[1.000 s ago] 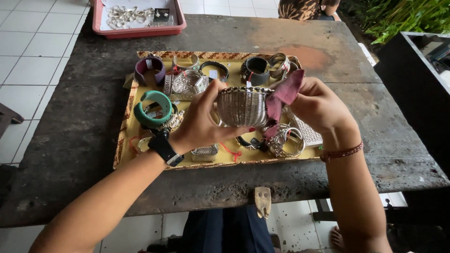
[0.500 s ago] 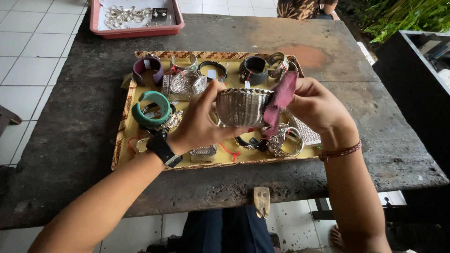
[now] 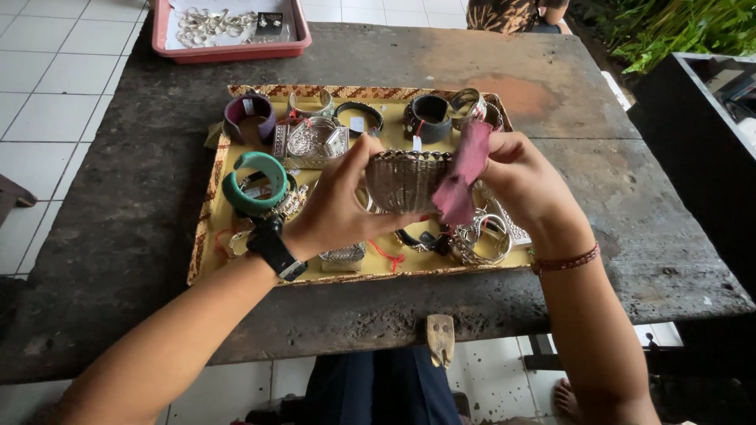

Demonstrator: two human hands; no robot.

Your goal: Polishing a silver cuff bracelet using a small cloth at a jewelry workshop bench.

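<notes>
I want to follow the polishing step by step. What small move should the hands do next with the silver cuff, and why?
Probably draw the pink cloth leftward along the silver cuff. The right hand presses the cloth only on the cuff's right end, while the left hand grips the left side, so the middle band is uncovered.

You're at a dark, weathered stone desk (image 3: pixel 142 260) on a white tiled floor (image 3: pixel 47 71), daylight falling evenly, green plants (image 3: pixel 677 27) beyond the far right corner.
</notes>
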